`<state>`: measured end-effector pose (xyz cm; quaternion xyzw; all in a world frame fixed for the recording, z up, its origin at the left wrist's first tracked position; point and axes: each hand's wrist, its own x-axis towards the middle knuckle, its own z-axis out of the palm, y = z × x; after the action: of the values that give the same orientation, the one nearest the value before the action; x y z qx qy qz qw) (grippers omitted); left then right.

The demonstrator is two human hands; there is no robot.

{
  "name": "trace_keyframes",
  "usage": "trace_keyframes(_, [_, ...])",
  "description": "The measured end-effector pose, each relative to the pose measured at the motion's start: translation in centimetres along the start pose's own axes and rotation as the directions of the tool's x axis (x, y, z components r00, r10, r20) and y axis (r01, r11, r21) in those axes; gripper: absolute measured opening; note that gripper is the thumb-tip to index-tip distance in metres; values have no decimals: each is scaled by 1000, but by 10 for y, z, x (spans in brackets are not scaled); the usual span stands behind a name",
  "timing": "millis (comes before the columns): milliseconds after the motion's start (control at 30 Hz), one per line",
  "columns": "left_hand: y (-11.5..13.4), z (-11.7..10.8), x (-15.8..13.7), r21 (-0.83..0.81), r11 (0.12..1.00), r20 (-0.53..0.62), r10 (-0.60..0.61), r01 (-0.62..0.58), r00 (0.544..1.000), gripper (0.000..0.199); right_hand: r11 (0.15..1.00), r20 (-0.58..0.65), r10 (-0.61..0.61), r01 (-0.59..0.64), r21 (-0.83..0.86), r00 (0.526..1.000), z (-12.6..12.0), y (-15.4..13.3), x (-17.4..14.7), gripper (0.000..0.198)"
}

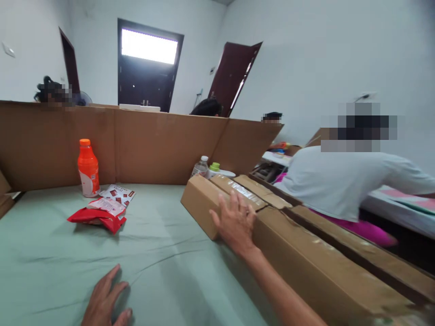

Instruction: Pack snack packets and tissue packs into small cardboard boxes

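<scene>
My right hand [235,222] lies on the near edge of a long brown cardboard box [200,199], its fingers spread over the top and side. Low in the view, my left hand [107,296] is over the pale green cloth [159,271] with fingers apart and nothing in them. Beyond it a red packet [98,216] rests on the cloth, against a printed card or leaflet [118,194]. An orange bottle [88,170] with an orange cap stands upright behind the packet.
A cardboard wall [156,145] closes off the table's far side. A clear bottle [200,167] and a green-capped container [215,167] stand behind the boxes. More long boxes [360,246] line the right edge. A person in a white shirt [326,181] is beyond them.
</scene>
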<state>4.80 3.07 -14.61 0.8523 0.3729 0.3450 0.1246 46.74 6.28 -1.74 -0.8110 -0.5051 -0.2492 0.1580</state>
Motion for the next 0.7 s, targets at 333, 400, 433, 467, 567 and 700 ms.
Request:
trace_keyframes(333, [25, -8, 5, -74, 979, 17, -190, 191, 982, 38, 839, 274, -486, 355, 413, 830, 51, -163, -112, 43])
trace_keyframes(400, [27, -12, 10, -91, 970, -9, -226, 224, 974, 37, 777, 246, -573, 423, 466, 782, 46, -190, -137, 48])
trace_keyframes(433, [29, -14, 13, -99, 966, -25, -243, 240, 970, 36, 744, 232, -614, 455, 489, 755, 43, -199, -147, 49])
trace_keyframes(467, [30, -17, 16, -106, 961, -42, -261, 255, 964, 36, 711, 218, -652, 484, 511, 727, 40, -206, -156, 50])
trace_keyframes(567, [39, -28, 21, -123, 946, -86, -310, 299, 947, 38, 602, 161, -745, 549, 579, 647, 38, -208, -177, 54])
trace_keyframes(700, [60, -49, 21, -140, 936, -88, -335, 322, 938, 42, 427, -6, -837, 660, 618, 547, 50, -191, -208, 56])
